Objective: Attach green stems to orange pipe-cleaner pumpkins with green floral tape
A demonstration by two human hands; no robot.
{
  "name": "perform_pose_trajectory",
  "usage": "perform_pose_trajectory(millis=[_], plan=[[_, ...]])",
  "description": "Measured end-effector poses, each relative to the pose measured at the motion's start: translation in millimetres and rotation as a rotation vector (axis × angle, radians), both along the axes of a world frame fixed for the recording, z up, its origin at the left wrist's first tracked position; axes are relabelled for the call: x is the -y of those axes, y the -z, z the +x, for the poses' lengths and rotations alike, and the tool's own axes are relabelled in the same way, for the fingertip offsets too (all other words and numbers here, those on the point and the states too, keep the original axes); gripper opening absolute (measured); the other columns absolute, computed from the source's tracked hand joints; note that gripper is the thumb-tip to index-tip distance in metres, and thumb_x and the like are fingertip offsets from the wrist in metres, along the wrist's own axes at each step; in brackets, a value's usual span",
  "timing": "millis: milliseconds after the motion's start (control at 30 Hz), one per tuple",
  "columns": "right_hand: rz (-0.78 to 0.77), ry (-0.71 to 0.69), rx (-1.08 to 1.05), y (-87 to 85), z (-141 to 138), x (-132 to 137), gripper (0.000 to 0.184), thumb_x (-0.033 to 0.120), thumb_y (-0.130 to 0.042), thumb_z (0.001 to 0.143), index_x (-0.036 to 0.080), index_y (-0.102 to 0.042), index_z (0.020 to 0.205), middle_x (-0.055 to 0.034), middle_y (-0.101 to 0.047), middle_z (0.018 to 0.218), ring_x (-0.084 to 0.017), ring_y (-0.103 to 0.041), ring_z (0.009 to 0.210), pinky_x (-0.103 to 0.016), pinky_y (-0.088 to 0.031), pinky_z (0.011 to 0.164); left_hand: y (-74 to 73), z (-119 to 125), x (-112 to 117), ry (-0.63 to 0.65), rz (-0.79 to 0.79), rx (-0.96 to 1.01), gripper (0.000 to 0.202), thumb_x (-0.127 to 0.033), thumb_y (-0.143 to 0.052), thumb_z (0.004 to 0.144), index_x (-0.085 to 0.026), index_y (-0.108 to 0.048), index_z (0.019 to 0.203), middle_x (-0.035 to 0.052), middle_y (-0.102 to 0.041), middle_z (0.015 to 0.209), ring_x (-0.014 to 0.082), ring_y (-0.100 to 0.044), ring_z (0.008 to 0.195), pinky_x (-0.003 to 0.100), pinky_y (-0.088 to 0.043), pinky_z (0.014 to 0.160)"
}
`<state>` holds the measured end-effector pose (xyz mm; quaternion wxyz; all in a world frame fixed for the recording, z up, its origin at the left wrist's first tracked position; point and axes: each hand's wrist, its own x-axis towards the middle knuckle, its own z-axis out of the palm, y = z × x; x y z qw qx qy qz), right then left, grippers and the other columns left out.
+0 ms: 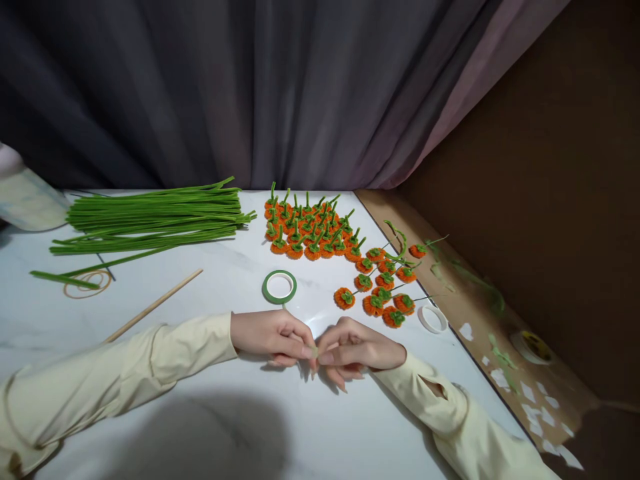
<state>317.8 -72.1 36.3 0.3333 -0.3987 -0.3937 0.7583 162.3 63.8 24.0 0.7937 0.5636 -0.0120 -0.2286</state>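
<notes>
My left hand [273,335] and my right hand [357,348] meet fingertip to fingertip just above the white table [240,413]. Both pinch a tiny greenish piece [315,349] between thumb and finger; what it is I cannot make out. A roll of green tape [279,287] lies just beyond my left hand. Small orange pumpkin-like pieces with green tops [373,288] lie loose beyond my right hand, and a denser group with upright green stems [310,230] sits farther back.
A bundle of green pipe cleaners [150,220] lies at the back left, with a wooden stick [153,305] and a rubber band [87,283] nearby. A white ring [433,319] rests near the table's right edge. Paper scraps litter the brown ledge [525,387]. A dark curtain hangs behind.
</notes>
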Motion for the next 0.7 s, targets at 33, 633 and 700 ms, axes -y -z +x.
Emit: perform_pose_trajectory(millis=[33, 633, 700], plan=[[-0.005, 0.002, 0.014, 0.2, 0.1, 0.0, 0.021, 0.024, -0.056, 0.079, 0.005, -0.064, 0.081, 0.0003, -0.056, 0.047, -0.003, -0.032, 0.029, -0.017, -0.020, 0.030, -0.1, 0.1, 0.5, -0.005, 0.011, 0.004, 0.032, -0.042, -0.057, 0.082, -0.010, -0.059, 0.084, -0.0082, -0.040, 0.042, 0.0052, -0.032, 0.037, 0.018, -0.028, 0.040], [-0.003, -0.018, 0.188, -2.5, -3.5, -1.2, 0.018, 0.018, -0.049, 0.074, 0.006, -0.063, 0.074, 0.0046, -0.050, 0.040, -0.002, -0.032, 0.027, -0.014, -0.023, 0.029, -5.7, -0.4, 5.7, -0.018, 0.187, 0.027, 0.036, -0.048, -0.052, 0.083, -0.012, -0.055, 0.081, -0.0061, -0.051, 0.046, 0.0035, -0.029, 0.033, 0.018, -0.022, 0.036], [-0.014, -0.022, 0.180, -2.1, -4.7, -3.4, 0.018, 0.017, -0.048, 0.074, 0.007, -0.062, 0.072, 0.0045, -0.051, 0.040, -0.003, -0.032, 0.026, -0.014, -0.023, 0.028, -7.3, 0.0, 3.5, -0.014, 0.207, 0.034, 0.034, -0.046, -0.052, 0.083, -0.012, -0.055, 0.080, -0.0059, -0.051, 0.045, 0.0037, -0.030, 0.034, 0.018, -0.022, 0.037]])
